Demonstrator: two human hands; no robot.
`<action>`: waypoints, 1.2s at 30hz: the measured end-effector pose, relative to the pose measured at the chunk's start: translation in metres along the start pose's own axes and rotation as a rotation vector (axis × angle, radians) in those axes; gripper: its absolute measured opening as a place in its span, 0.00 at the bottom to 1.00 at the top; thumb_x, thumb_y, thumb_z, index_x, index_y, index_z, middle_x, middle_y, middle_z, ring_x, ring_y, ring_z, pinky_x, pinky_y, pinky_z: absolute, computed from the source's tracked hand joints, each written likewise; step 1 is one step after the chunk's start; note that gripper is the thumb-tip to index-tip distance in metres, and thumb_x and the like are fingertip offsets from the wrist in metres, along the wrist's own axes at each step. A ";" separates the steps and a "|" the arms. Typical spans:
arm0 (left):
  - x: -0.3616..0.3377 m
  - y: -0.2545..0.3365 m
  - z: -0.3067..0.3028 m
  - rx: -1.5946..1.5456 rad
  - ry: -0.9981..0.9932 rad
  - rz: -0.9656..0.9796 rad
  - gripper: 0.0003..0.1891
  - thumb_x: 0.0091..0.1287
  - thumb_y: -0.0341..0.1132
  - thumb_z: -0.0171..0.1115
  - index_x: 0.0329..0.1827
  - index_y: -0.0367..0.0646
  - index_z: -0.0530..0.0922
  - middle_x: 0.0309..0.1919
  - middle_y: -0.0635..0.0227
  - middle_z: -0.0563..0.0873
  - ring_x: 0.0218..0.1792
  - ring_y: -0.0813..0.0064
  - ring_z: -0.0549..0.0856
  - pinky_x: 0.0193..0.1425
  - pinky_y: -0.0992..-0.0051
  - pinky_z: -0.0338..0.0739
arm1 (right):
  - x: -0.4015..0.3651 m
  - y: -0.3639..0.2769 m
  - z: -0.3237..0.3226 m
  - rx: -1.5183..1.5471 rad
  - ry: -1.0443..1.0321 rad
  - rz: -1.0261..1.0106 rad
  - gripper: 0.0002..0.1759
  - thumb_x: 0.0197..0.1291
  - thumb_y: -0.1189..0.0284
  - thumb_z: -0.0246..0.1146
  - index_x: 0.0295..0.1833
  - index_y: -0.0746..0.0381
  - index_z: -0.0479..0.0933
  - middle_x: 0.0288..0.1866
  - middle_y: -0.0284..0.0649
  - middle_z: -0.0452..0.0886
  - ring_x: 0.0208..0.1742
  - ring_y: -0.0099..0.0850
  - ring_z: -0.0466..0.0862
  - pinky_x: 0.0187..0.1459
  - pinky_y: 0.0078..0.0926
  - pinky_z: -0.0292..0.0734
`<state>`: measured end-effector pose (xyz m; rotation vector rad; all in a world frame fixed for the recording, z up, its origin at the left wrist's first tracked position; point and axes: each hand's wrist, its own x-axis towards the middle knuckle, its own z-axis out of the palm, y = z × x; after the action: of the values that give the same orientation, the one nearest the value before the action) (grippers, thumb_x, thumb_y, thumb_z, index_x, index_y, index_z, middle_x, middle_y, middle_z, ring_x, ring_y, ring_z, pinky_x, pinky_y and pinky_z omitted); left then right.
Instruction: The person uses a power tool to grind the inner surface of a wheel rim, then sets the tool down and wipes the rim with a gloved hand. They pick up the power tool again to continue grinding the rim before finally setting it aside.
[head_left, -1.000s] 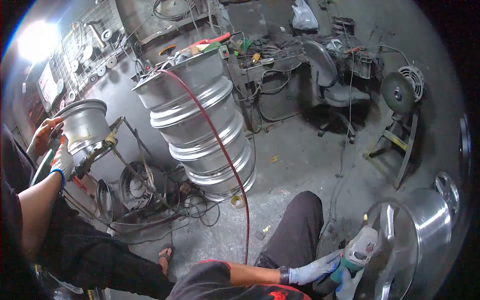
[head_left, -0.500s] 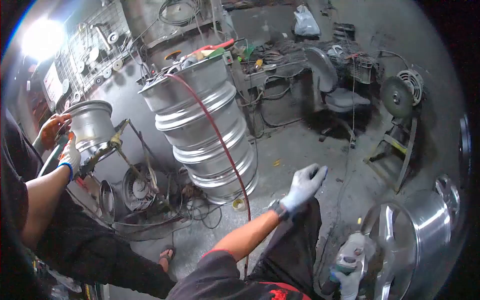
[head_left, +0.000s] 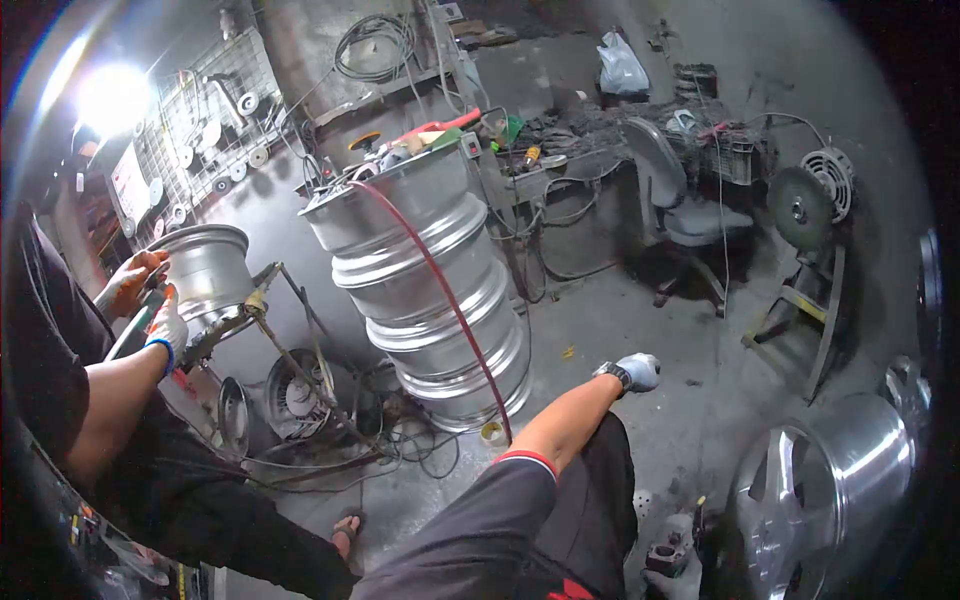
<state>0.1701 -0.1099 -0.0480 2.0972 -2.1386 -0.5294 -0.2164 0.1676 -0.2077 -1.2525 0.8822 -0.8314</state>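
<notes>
My left hand (head_left: 643,372), in a pale glove below a wristwatch (head_left: 617,374), is curled closed just past my bent knee, with nothing visible in it. Near the bottom edge my right gloved hand (head_left: 676,584) grips a grey power tool (head_left: 672,548), partly cut off by the frame. Right of the tool stands a shiny spoked wheel rim (head_left: 868,450); tool and rim look close, but I cannot tell whether they touch.
At left, a co-worker's gloved hands (head_left: 168,325) hold a tool at a raised rim (head_left: 207,268). Stacked rims (head_left: 440,300) carry a red hose (head_left: 436,270). Farther back are an office chair (head_left: 700,222) and a disc on a stand (head_left: 800,208). Cables (head_left: 410,455) lie across the floor.
My left hand has moved down and slightly right, its fingers now more curled. The power tool and my right hand sit lower in view. The camera view has shifted a little.
</notes>
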 end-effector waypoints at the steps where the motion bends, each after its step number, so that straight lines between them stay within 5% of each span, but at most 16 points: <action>1: 0.003 -0.004 0.003 -0.009 0.024 -0.017 0.17 0.68 0.40 0.59 0.53 0.45 0.89 0.53 0.52 0.93 0.58 0.50 0.90 0.62 0.54 0.84 | -0.001 0.000 -0.002 -0.002 -0.005 0.001 0.45 0.55 0.74 0.84 0.78 0.66 0.73 0.69 0.48 0.86 0.66 0.39 0.87 0.58 0.37 0.88; 3: 0.000 -0.006 0.006 -0.069 0.010 -0.061 0.18 0.70 0.46 0.61 0.51 0.43 0.90 0.50 0.54 0.94 0.55 0.49 0.92 0.60 0.54 0.85 | -0.003 -0.012 0.000 -0.384 0.021 -0.018 0.48 0.53 0.69 0.86 0.78 0.67 0.73 0.70 0.50 0.85 0.66 0.41 0.87 0.62 0.39 0.85; 4: -0.006 -0.009 0.020 -0.061 0.176 0.039 0.18 0.71 0.48 0.61 0.46 0.43 0.90 0.41 0.55 0.94 0.44 0.53 0.94 0.51 0.54 0.87 | -0.003 -0.006 -0.001 -0.384 0.004 -0.020 0.48 0.53 0.69 0.86 0.78 0.67 0.73 0.70 0.50 0.85 0.66 0.41 0.87 0.62 0.39 0.85; 6: -0.020 0.006 0.003 -0.201 -0.234 -0.115 0.17 0.70 0.45 0.63 0.45 0.42 0.91 0.41 0.57 0.95 0.42 0.57 0.94 0.48 0.57 0.87 | -0.003 0.012 -0.001 -0.441 0.044 -0.012 0.50 0.51 0.67 0.88 0.78 0.67 0.73 0.70 0.53 0.85 0.67 0.44 0.86 0.66 0.42 0.82; 9: -0.028 0.013 0.002 -0.183 -0.211 -0.058 0.15 0.69 0.41 0.61 0.40 0.41 0.91 0.32 0.60 0.93 0.32 0.63 0.91 0.38 0.59 0.85 | -0.005 -0.013 0.007 -0.344 -0.013 0.080 0.50 0.51 0.66 0.88 0.78 0.65 0.74 0.70 0.52 0.85 0.68 0.45 0.85 0.68 0.43 0.81; 14: -0.020 0.011 0.007 -0.142 -0.228 -0.089 0.14 0.67 0.36 0.59 0.40 0.39 0.91 0.34 0.57 0.93 0.33 0.61 0.93 0.36 0.59 0.85 | -0.007 -0.022 0.011 -0.450 -0.023 0.103 0.49 0.50 0.65 0.88 0.78 0.63 0.75 0.69 0.50 0.85 0.68 0.44 0.85 0.68 0.44 0.81; 16: -0.015 0.008 0.011 -0.109 -0.301 -0.115 0.12 0.63 0.33 0.59 0.38 0.37 0.89 0.32 0.55 0.93 0.32 0.60 0.92 0.34 0.59 0.85 | -0.011 -0.045 0.020 -0.247 -0.055 0.213 0.50 0.48 0.64 0.89 0.77 0.64 0.76 0.70 0.50 0.85 0.68 0.44 0.84 0.69 0.43 0.81; 23: -0.011 0.012 0.011 0.033 -0.309 -0.026 0.12 0.65 0.33 0.62 0.41 0.37 0.91 0.36 0.57 0.95 0.36 0.59 0.94 0.39 0.59 0.87 | -0.012 -0.004 0.010 -0.134 -0.066 0.141 0.49 0.46 0.65 0.89 0.75 0.66 0.77 0.67 0.48 0.87 0.66 0.40 0.86 0.68 0.41 0.82; 25: -0.014 0.017 0.008 0.042 -0.308 -0.039 0.13 0.66 0.33 0.61 0.42 0.38 0.92 0.36 0.57 0.94 0.36 0.60 0.94 0.39 0.59 0.87 | -0.011 0.017 0.007 -0.394 0.039 -0.011 0.46 0.46 0.66 0.89 0.72 0.66 0.79 0.63 0.47 0.89 0.61 0.39 0.88 0.64 0.41 0.84; 36: -0.021 0.019 0.007 -0.199 -0.263 -0.052 0.14 0.68 0.37 0.59 0.38 0.40 0.91 0.31 0.59 0.93 0.30 0.63 0.92 0.33 0.59 0.84 | -0.016 0.008 0.006 -0.451 -0.019 -0.019 0.41 0.48 0.67 0.87 0.67 0.65 0.80 0.56 0.49 0.90 0.55 0.44 0.90 0.58 0.43 0.85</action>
<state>0.1504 -0.0878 -0.0453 2.0755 -2.0581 -1.0309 -0.2176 0.1852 -0.2139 -1.6584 1.0809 -0.6521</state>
